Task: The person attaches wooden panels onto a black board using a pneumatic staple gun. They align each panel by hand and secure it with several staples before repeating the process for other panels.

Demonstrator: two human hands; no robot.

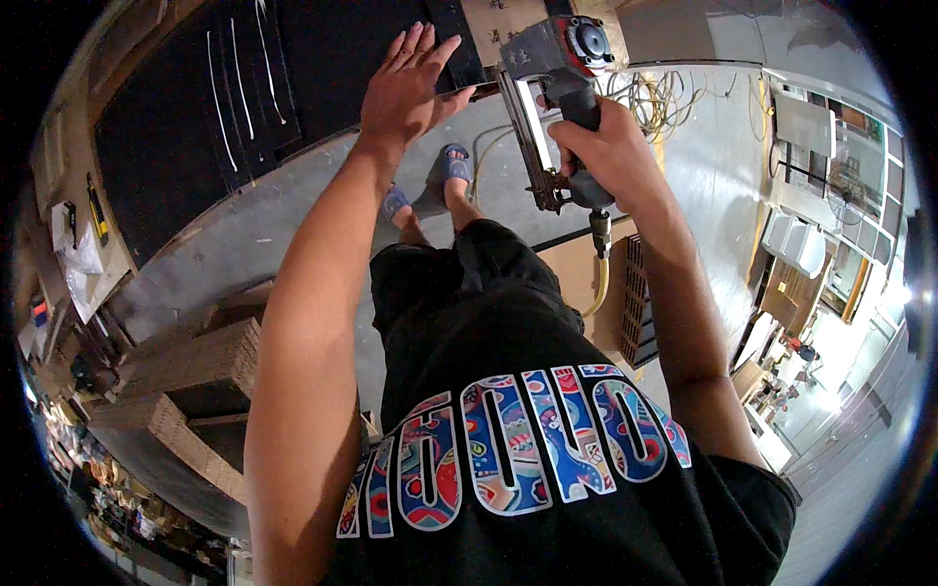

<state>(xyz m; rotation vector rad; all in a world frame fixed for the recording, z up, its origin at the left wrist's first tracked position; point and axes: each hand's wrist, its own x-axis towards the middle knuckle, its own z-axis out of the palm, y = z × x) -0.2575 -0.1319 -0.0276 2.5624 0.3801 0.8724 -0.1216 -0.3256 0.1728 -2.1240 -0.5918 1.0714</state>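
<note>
My right hand (618, 151) is wrapped round the handle of a pneumatic nail gun (549, 59), grey and black with a red ring at its cap. A yellowish air hose (602, 288) runs down from the fitting at the handle's end. The gun's nose end is over the edge of the work surface, and I cannot tell whether it touches. My left hand (403, 96) lies palm down with fingers stretched out at the near edge of a black panel (337, 59), left of the gun. Several thin white lines (236, 93) run across the panel's left part.
Stacked boards (195, 361) stand at the lower left. A yellow-and-black utility knife (97, 210) and a clear plastic bag (83, 262) lie at the far left. Coiled hose (657, 105) covers floor beyond my right hand. A brown sheet (572, 269) is beside my legs.
</note>
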